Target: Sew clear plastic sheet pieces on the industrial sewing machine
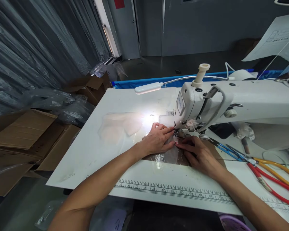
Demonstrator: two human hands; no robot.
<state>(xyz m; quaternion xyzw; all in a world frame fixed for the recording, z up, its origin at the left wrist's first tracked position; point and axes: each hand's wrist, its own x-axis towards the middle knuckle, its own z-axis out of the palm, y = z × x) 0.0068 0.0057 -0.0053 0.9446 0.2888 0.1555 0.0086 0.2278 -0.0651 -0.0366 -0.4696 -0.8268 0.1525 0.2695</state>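
Both hands, left hand (157, 139) and right hand (198, 154), press clear plastic film (168, 156) flat beneath the sewing machine (231, 99).

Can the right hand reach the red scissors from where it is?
Probably yes. The right hand rests on the clear sheet, and the red scissors lie just to its right on the same table. Only small blue snips lie flat between them, so the way looks free.
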